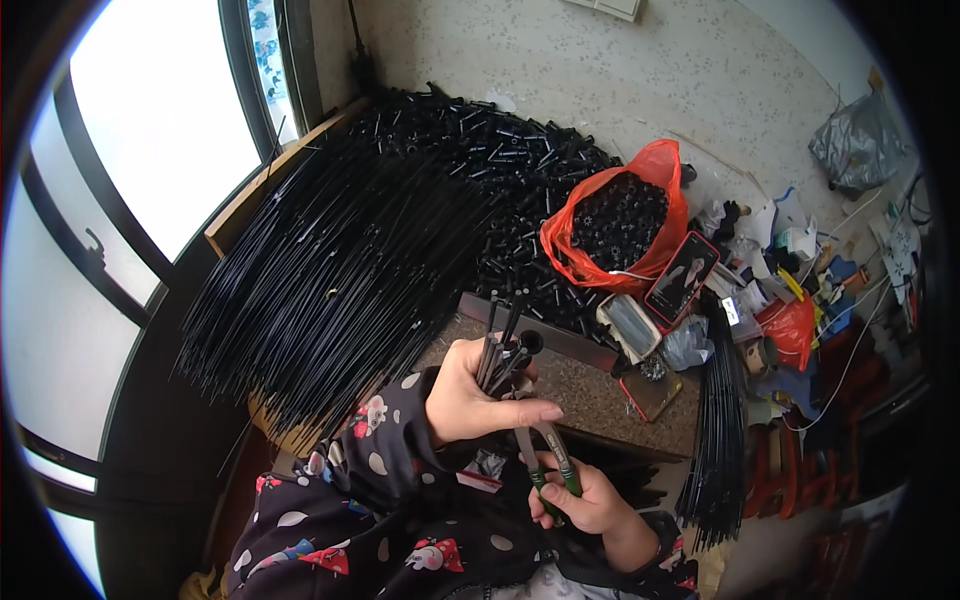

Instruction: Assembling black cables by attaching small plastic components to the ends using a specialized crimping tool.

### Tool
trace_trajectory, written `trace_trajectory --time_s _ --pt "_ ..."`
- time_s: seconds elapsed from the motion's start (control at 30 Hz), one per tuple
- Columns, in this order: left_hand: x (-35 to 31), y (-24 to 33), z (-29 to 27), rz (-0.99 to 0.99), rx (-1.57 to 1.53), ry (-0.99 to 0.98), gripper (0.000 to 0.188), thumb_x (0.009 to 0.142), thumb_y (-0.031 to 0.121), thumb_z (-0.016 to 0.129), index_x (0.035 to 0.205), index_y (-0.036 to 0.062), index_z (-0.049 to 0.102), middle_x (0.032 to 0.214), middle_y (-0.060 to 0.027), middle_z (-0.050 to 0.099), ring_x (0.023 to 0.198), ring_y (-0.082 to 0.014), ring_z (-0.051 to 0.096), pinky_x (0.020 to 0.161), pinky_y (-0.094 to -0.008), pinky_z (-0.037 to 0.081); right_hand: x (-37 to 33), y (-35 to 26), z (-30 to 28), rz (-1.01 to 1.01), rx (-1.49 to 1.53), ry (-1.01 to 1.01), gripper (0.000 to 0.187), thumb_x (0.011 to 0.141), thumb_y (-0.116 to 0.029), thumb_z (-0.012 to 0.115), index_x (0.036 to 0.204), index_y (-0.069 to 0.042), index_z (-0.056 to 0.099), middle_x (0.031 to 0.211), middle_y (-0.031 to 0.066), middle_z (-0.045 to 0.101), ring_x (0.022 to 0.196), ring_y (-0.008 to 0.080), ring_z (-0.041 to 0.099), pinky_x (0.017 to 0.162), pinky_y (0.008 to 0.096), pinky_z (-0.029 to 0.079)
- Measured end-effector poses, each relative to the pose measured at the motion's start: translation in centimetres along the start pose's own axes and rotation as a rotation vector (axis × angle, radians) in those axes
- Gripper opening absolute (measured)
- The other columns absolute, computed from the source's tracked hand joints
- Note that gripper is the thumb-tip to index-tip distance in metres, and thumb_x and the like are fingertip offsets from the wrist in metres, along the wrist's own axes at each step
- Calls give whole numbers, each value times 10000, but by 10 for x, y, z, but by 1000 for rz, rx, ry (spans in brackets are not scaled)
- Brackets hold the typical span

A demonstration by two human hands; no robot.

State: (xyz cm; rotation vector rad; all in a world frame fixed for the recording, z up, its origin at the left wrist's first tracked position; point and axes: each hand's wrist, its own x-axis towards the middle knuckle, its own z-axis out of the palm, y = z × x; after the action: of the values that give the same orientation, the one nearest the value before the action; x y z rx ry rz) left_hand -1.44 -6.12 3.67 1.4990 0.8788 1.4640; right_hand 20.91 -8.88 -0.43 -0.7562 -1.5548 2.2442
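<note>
My left hand (462, 397) is closed around several thin black rods (490, 358) that stick up from its fingers. A black tubular piece with a flared round mouth (529, 343) shows among them. My right hand (598, 502) grips green-handled pliers (556, 450), whose metal jaws reach up to the left hand's thumb. The fingers of the left hand partly hide the jaws, so I cannot tell whether they touch a rod. Just beyond the hands, a dark metal bar (560, 338) lies across the speckled tabletop (575, 395).
A large bundle of long black rods (330, 270) covers the left side. Behind it spreads a heap of short black tubes (470, 135). A red plastic bag (560, 245) holds small black parts. Right of it are a propped phone (683, 280), clutter and another rod bundle (718, 440).
</note>
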Motion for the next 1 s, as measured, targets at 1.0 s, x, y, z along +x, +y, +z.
trace_trajectory --time_s 1.0 --pt "17 -61 33 -153 -28 -138 449 623 47 777 970 -14 499 579 2 518 511 -52 467 480 -183 344 16 65 -240 -347 -1684 1136 142 770 -55 481 906 -43 522 792 82 564 807 250 539 691 329 475"
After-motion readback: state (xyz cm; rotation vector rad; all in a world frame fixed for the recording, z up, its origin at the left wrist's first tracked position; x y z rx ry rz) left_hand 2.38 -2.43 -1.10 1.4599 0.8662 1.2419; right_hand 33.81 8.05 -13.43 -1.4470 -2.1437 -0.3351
